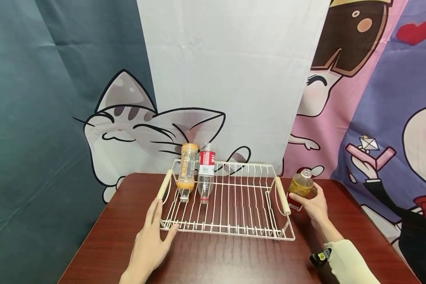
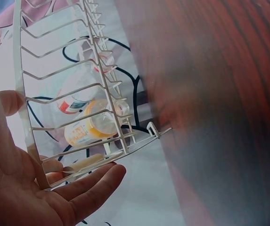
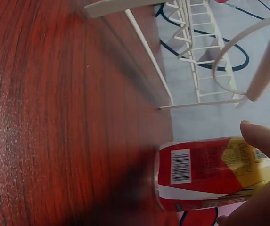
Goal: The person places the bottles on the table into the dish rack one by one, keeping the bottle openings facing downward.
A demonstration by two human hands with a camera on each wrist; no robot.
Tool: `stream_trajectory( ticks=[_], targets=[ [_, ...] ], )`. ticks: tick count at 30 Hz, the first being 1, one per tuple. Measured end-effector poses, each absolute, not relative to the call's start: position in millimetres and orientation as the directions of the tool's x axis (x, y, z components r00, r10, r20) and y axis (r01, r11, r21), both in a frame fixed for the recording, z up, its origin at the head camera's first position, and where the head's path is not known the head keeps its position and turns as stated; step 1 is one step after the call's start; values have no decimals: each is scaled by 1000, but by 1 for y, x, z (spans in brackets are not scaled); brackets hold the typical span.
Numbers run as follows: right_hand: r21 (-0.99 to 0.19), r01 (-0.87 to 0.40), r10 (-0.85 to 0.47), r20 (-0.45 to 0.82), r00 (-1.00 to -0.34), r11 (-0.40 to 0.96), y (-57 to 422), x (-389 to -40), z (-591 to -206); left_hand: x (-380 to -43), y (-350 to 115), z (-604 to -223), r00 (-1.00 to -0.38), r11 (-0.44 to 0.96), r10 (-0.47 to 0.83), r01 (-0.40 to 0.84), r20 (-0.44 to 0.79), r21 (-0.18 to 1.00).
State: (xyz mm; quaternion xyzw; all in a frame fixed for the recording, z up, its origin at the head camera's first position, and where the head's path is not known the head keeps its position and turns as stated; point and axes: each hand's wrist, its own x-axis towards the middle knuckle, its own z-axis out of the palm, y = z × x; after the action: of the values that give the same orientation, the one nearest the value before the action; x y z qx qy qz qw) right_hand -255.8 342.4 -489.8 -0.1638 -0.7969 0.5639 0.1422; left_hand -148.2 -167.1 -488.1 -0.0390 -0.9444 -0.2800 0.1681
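Note:
My left hand (image 1: 148, 242) grips the front left corner of a white wire dish rack (image 1: 234, 233), its thumb on the front rail and some fingers around the side. In the rack's left part lie two clear plastic bottles, capped ends toward the front: an orange-labelled bottle (image 1: 187, 167) and a red-and-white-labelled bottle (image 1: 206, 169). Beyond the rack's right end, my right hand (image 1: 316, 205) holds a third bottle (image 1: 301, 185) between thumb and fingers. This one has a white cap and a red-and-yellow label with a barcode (image 3: 181, 166). Whether its base touches the table cannot be told.
The rack has a pale handle at each end, the left handle (image 1: 164, 184) and the right handle (image 1: 282, 195). It stands on a dark red wooden table (image 1: 206, 260). A printed cloth (image 1: 227, 79) with cartoon figures hangs behind the table's back edge.

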Motion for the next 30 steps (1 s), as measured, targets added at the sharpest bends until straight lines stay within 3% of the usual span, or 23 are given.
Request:
stream_trajectory(
  ticks=[17,30],
  targets=[
    [-899,160,464,54,-884,408,336,-260,-502,-148,-166,-488,-944,838,-22,163,330,521],
    [-927,146,502,50,-864,344,337,-244,-493,-147,-168,-488,-943,840,-22,163,333,518]
  ],
)
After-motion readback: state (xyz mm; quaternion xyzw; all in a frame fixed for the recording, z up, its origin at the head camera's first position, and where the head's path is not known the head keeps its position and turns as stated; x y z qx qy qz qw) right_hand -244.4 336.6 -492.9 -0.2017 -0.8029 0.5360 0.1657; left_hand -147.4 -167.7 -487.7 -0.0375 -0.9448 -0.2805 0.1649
